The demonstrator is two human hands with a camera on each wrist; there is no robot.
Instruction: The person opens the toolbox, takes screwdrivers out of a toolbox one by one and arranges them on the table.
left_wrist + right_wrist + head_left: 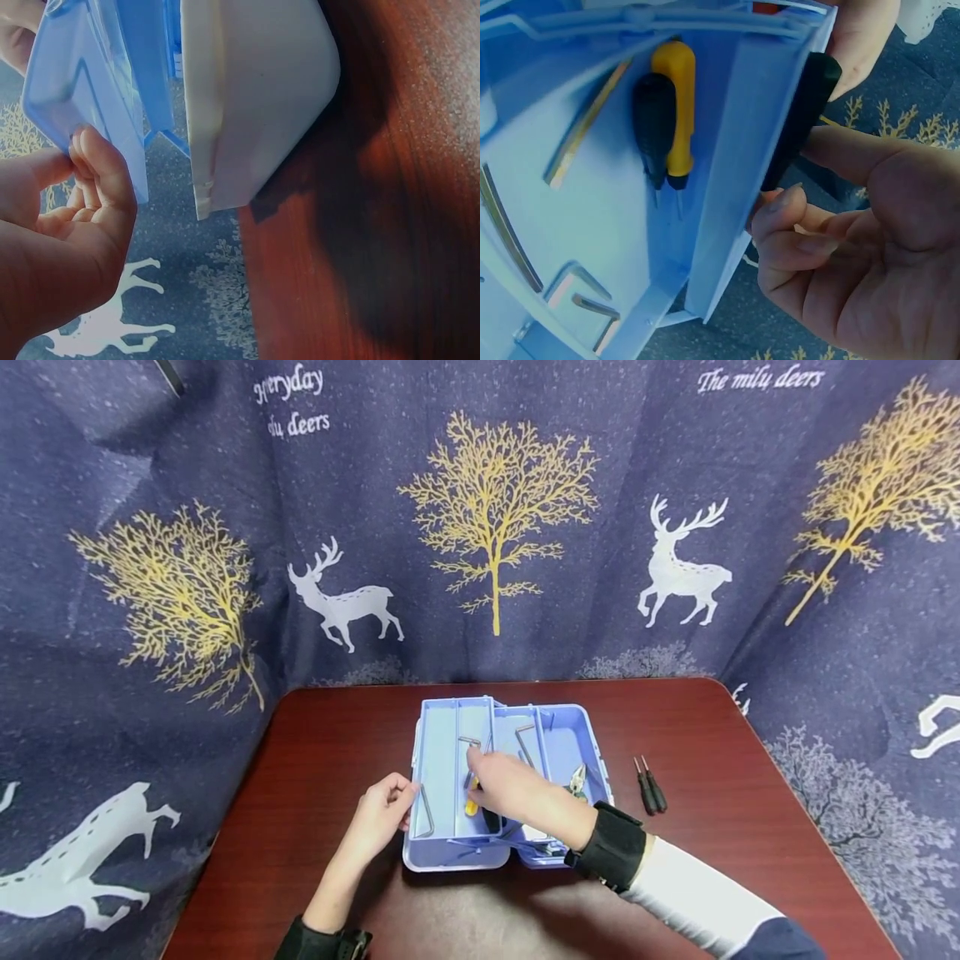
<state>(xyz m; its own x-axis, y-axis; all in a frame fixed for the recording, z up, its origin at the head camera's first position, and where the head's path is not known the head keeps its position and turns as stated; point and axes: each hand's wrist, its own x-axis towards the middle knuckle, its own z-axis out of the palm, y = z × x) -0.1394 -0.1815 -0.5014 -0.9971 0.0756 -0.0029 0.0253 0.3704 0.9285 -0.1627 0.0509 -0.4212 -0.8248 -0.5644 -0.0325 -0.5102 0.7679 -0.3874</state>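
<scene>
While reaching over tray of light-blue toolbox (450, 852), right hand (510, 785) grasping black-handled screwdriver (806, 112), handle pinched between thumb and curled fingers, just outside tray wall in right wrist view. Left hand (382, 814) at tray's left edge, fingers loosely curled, fingertips (94, 161) touching blue plastic, gripping nothing. Inside tray: yellow-handled screwdriver (676, 97) beside black-handled one (654, 120), plus several hex keys (426, 814). Pliers (577, 781) in right compartment. Toolbox open, centred on dark red surface (750, 827). Two small black screwdrivers (649, 787) on surface right of toolbox, near but apart. Deer-print curtain (675, 568) behind.
</scene>
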